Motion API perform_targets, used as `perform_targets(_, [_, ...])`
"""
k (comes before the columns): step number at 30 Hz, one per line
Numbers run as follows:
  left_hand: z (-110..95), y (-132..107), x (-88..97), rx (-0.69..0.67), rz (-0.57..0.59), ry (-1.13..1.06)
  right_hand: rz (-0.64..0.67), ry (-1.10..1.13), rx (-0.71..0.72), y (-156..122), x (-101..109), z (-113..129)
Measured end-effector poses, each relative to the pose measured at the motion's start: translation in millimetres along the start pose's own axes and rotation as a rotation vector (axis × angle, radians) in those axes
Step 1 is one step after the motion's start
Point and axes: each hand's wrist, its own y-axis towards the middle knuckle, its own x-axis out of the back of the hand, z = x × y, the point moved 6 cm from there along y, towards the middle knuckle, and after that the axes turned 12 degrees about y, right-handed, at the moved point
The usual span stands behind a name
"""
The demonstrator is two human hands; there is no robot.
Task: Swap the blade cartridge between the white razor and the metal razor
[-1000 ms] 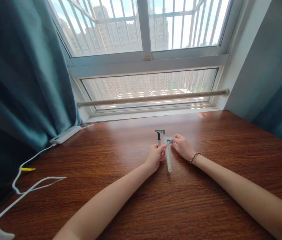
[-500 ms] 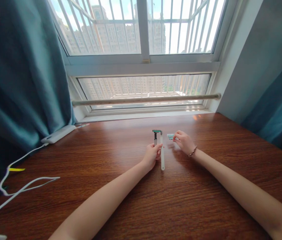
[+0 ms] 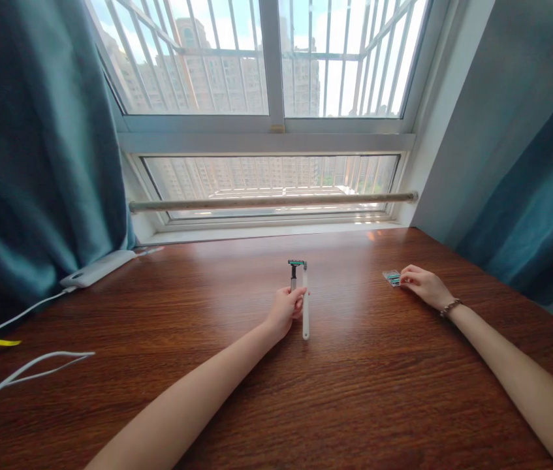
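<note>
My left hand (image 3: 286,312) is closed round a razor (image 3: 294,281) with a silver-and-black handle, its green-edged head pointing up. Against the fingers runs a long white handle (image 3: 305,313) with a small grey head at the top and a hole at the lower end. Whether the fingers also grip this white piece, I cannot tell. Farther right, my right hand (image 3: 423,286) pinches a small clear case (image 3: 392,279) of green razor cartridges by its right side, at or just above the tabletop. A beaded bracelet (image 3: 450,307) circles the right wrist.
The brown wooden tabletop (image 3: 256,405) reaches to a barred window. A white power strip (image 3: 102,269) lies at the left by the curtain (image 3: 46,130), with a white cable (image 3: 26,372) and a yellow strip (image 3: 4,342) nearby. A rail (image 3: 276,201) crosses the window.
My right hand has carried the clear case to the right, away from the razor. The left hand keeps its hold in about the same place. The view has shifted slightly.
</note>
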Motion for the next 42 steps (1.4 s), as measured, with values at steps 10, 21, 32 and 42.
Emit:
perform_targets(10, [-3.1,-3.5,-0.8,0.008,-0.003,0.011,0.009,0.021,-0.147,-10.7,10.0,-16.0])
perform_targets(21, [0.3,0.3,-1.7,-0.013,0.012,0.024,-0.05,0.063,-0.177,-16.4,25.7,-24.3])
perform_targets(32, [5.5,0.1,-42.4,-0.026,0.064,0.01,0.048,0.52,-0.343,3.6,-81.0,183.1])
perform_targets(42, [22.1,62.8,-127.5,0.069,-0.078,0.02,-0.122,-0.105,-0.38,2.0,-27.8,112.5])
